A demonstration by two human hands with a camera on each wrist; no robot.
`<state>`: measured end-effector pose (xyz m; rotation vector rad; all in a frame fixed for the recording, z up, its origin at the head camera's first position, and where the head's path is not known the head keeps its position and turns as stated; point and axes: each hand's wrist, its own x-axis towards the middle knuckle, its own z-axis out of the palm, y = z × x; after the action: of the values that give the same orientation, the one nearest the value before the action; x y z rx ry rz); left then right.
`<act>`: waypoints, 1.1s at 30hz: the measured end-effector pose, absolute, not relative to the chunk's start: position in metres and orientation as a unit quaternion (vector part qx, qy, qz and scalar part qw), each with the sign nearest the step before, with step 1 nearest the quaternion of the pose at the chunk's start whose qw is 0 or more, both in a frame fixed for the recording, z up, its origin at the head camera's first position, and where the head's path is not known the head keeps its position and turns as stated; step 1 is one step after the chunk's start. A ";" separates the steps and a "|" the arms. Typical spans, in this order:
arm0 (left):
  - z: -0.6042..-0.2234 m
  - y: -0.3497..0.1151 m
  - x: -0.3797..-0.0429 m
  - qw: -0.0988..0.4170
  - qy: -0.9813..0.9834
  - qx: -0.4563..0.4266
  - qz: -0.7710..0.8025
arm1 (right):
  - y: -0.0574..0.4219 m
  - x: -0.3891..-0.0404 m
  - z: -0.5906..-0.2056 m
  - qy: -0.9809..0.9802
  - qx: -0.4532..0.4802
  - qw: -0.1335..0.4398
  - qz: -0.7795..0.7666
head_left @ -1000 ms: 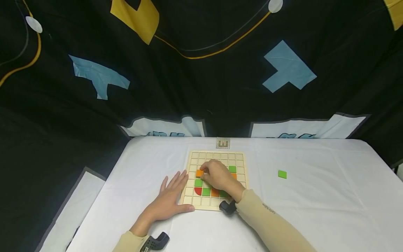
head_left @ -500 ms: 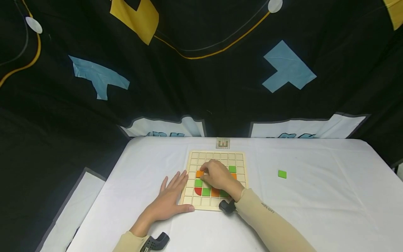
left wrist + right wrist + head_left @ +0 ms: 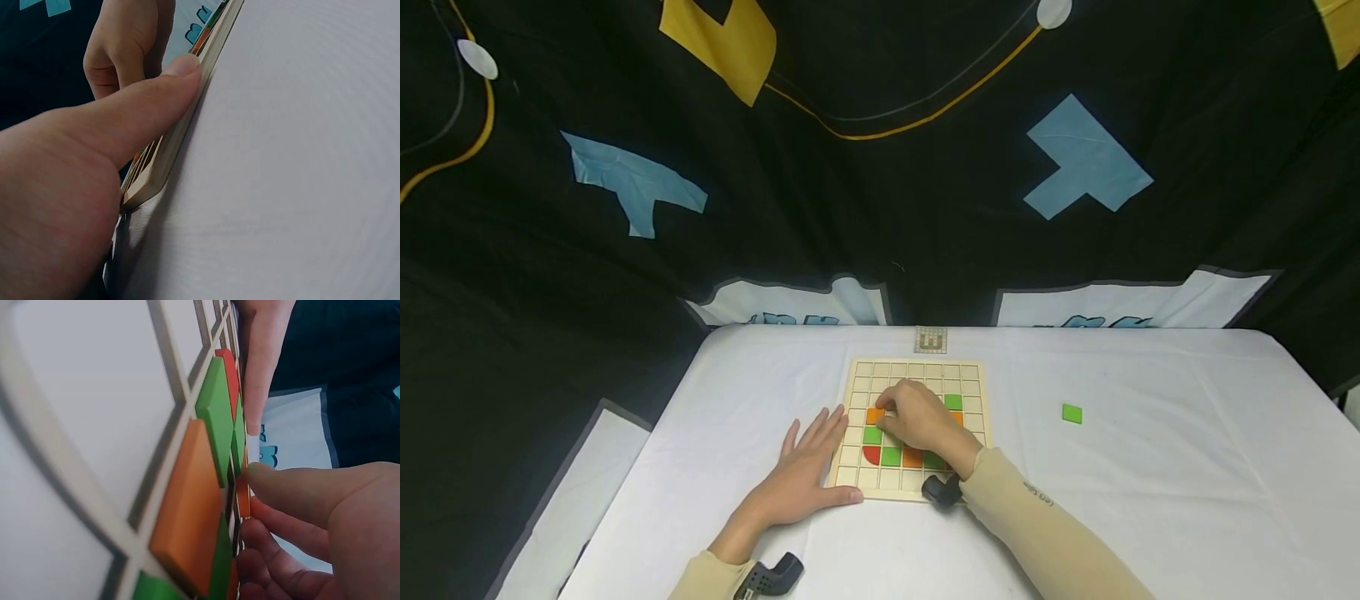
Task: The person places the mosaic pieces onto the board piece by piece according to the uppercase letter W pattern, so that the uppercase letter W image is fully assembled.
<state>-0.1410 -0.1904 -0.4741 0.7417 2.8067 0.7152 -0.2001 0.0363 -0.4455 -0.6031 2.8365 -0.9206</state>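
Observation:
A square orange tile (image 3: 875, 416) lies on the left part of the wooden grid board (image 3: 868, 479), and my right hand (image 3: 917, 414) pinches it between thumb and curled fingers. The right wrist view shows that orange tile (image 3: 244, 494) at the thumb tip. Directly in front of it sits a green tile (image 3: 872, 435), then a rounded red tile (image 3: 872, 455). My left hand (image 3: 801, 477) rests with spread fingers against the board's left edge. Its thumb touches the front edge of the board (image 3: 169, 156). Part of the board is hidden under my right hand.
A loose green tile (image 3: 1072, 414) lies on the white table (image 3: 1150, 500) to the right. A small patterned card (image 3: 931, 340) lies behind the board. More green tiles (image 3: 953, 402) and orange tiles (image 3: 913, 458) sit in the grid. A dark curtain (image 3: 887, 217) hangs at the back.
The orange tile at my right fingertips has shifted slightly toward the front, down to the grid. The left hand has stayed in place.

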 end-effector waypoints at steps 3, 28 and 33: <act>-0.474 -0.191 -0.140 0.074 0.936 0.249 0.238 | 0.036 -0.200 -0.446 0.932 -0.196 0.050 -0.302; -0.473 -0.191 -0.141 0.073 0.936 0.249 0.238 | 0.053 -0.194 -0.432 0.908 -0.201 0.031 -0.367; -0.474 -0.190 -0.141 0.074 0.935 0.249 0.241 | 0.064 -0.190 -0.428 0.909 -0.188 0.032 -0.370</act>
<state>-0.1409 -0.1905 -0.4737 0.7487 2.8069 0.7248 -0.1902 0.0637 -0.4279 -0.5774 2.7986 -1.1403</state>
